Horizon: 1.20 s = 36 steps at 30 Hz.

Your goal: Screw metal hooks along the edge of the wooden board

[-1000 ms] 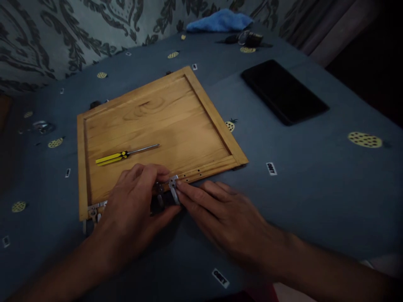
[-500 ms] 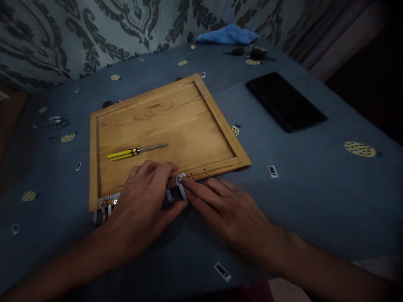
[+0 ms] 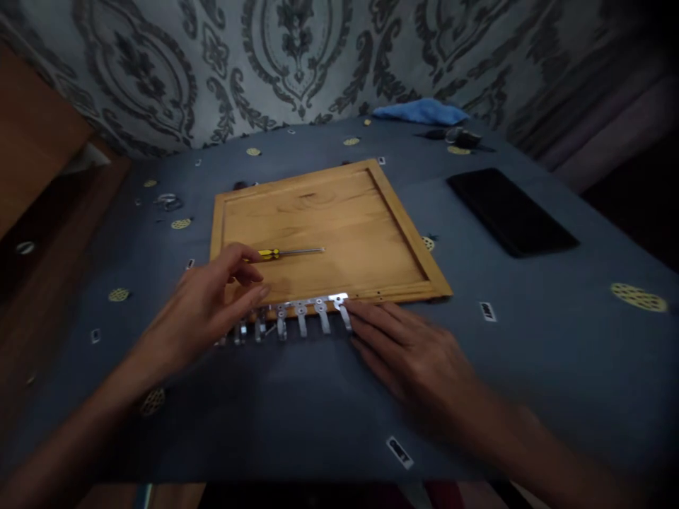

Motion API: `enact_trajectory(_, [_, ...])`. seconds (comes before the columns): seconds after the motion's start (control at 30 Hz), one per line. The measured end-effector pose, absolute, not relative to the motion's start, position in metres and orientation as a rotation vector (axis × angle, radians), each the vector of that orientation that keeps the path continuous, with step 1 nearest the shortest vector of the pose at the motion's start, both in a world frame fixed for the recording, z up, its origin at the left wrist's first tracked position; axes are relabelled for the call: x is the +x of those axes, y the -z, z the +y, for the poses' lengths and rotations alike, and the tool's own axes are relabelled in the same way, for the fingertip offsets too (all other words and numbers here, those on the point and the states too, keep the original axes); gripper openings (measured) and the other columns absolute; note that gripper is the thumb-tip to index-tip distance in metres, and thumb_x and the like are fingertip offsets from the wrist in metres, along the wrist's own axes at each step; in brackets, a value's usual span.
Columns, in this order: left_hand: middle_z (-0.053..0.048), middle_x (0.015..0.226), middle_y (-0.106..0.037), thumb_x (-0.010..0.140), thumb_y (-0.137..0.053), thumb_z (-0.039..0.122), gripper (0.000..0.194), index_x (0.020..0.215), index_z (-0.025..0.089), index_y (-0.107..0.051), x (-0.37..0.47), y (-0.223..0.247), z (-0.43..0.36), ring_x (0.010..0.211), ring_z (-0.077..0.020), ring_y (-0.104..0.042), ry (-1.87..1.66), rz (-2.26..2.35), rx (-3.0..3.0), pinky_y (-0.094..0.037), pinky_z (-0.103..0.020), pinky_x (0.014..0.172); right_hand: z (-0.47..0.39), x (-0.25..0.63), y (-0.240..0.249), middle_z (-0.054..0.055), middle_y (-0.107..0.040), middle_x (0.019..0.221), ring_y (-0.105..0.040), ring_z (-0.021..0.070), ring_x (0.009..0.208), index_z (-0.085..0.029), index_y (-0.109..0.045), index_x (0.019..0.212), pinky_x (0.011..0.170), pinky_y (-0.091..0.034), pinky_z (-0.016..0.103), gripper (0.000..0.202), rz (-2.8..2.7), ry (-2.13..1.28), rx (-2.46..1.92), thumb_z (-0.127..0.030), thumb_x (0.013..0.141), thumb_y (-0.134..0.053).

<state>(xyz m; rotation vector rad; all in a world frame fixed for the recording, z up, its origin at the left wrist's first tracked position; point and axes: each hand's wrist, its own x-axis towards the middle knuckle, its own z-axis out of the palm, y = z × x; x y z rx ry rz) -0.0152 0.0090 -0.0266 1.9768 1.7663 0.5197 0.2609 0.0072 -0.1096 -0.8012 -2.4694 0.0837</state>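
A wooden framed panel lies on the cloth. Along its near edge runs a metal hook rail with several hooks hanging over the side. My right hand has its fingertips pressed at the rail's right end hook. My left hand is over the panel's left part, thumb and fingers apart. Just beyond its fingertips is a screwdriver with a yellow and black handle, partly hidden by the fingers. Whether the fingers touch the handle is unclear.
A dark flat slab like a tablet lies to the right. Behind it are a dark tool and a blue cloth. Small metal parts sit at the left, near brown furniture. The table has a patterned cloth.
My left hand has left the hook rail and moved left and up toward the screwdriver, uncovering the row of hooks. My right hand stays at the rail's end. The view has shifted left.
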Motion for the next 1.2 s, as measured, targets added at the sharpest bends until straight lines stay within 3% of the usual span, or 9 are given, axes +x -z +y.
enact_trajectory(0.1, [0.0, 0.093, -0.073, 0.089, -0.06, 0.044, 0.025, 0.107, 0.026, -0.057, -0.035, 0.034, 0.007, 0.087, -0.02, -0.068, -0.61, 1.784, 1.862, -0.051, -0.033, 0.076, 0.01, 0.259, 0.116, 0.013, -0.074, 0.113, -0.072, 0.0259, 0.097, -0.014, -0.071, 0.112, 0.074, -0.065, 0.041, 0.027, -2.395, -0.014, -0.795, -0.022, 0.101, -0.048])
enact_trajectory(0.33, [-0.003, 0.094, -0.071, 0.086, -0.063, 0.046, 0.026, 0.101, 0.025, -0.058, -0.069, 0.05, 0.004, 0.09, -0.0223, -0.068, -0.795, 1.904, 1.632, -0.051, -0.033, 0.072, 0.011, 0.257, 0.113, 0.009, -0.076, 0.105, -0.074, 0.0214, 0.093, -0.014, -0.071, 0.106, 0.075, -0.065, 0.035, 0.02, -2.37, 0.066, -0.778, -0.02, 0.101, -0.052])
enact_trajectory(0.5, [0.002, 0.094, -0.068, 0.091, -0.06, 0.048, 0.022, 0.1, 0.028, -0.058, -0.058, 0.043, 0.002, 0.095, -0.0221, -0.065, -0.788, 1.944, 1.494, -0.05, -0.035, 0.081, 0.01, 0.254, 0.106, 0.009, -0.076, 0.106, -0.074, 0.0204, 0.092, -0.013, -0.071, 0.102, 0.077, -0.065, 0.034, 0.019, -2.402, -0.006, -0.822, -0.019, 0.101, -0.052])
enact_trajectory(0.63, [0.003, 0.094, -0.067, 0.088, -0.066, 0.046, 0.027, 0.101, 0.023, -0.058, -0.052, 0.037, 0.001, 0.099, -0.0197, -0.064, -0.749, 1.972, 1.41, -0.047, -0.032, 0.085, 0.01, 0.254, 0.106, 0.009, -0.076, 0.105, -0.074, 0.0212, 0.093, -0.012, -0.071, 0.101, 0.078, -0.065, 0.035, 0.019, -2.407, -0.035, -0.813, -0.019, 0.101, -0.053])
enact_trajectory(0.73, [0.003, 0.093, -0.07, 0.084, -0.07, 0.045, 0.03, 0.102, 0.023, -0.059, -0.056, 0.041, 0.002, 0.095, -0.0188, -0.065, -0.783, 1.975, 1.408, -0.047, -0.03, 0.081, 0.01, 0.256, 0.108, 0.01, -0.076, 0.106, -0.074, 0.0219, 0.093, -0.012, -0.07, 0.102, 0.078, -0.065, 0.036, 0.018, -2.405, -0.056, -0.816, -0.019, 0.1, -0.053])
enact_trajectory(0.93, [-0.001, 0.089, -0.074, 0.064, -0.07, 0.06, 0.045, 0.093, 0.026, -0.066, -0.07, 0.06, 0.007, 0.081, -0.0229, -0.068, -0.905, 2.012, 1.452, -0.047, -0.033, 0.066, 0.01, 0.256, 0.111, 0.009, -0.076, 0.105, -0.074, 0.0212, 0.093, -0.014, -0.071, 0.102, 0.077, -0.065, 0.034, 0.02, -2.381, -0.064, -0.824, -0.02, 0.101, -0.052])
enact_trajectory(1.2, [-0.002, 0.086, -0.075, 0.062, -0.071, 0.058, 0.043, 0.091, 0.027, -0.066, -0.072, 0.061, 0.006, 0.08, -0.0241, -0.069, -0.923, 2.034, 1.43, -0.046, -0.032, 0.063, 0.009, 0.254, 0.108, 0.012, -0.075, 0.105, -0.073, 0.0221, 0.093, -0.011, -0.071, 0.102, 0.076, -0.064, 0.035, 0.02, -2.406, -0.092, -0.82, -0.019, 0.101, -0.052])
